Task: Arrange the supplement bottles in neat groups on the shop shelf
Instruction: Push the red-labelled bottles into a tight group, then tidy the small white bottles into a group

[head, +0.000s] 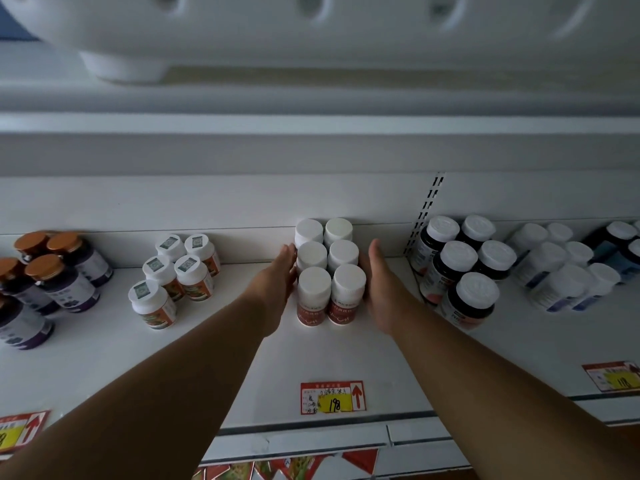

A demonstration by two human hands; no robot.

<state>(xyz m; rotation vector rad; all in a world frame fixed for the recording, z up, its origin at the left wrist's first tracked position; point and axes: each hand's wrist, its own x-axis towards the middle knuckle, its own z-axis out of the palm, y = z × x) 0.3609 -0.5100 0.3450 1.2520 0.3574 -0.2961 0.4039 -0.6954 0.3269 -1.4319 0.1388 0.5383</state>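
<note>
Mostly hidden labels on six red-label bottles (327,271), left hand (277,282), right hand (382,289), each grip flat, pressing sides

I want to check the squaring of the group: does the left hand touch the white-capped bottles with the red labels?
Touching. The head view shows the left hand flat, fingertips against the left side of the red-label bottles, with no gap visible.

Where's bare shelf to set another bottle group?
Bare: between the QR-capped bottles and the left hand; also the front strip before the price tag. Crowded: right of the right hand, dark bottles packed close.
</note>
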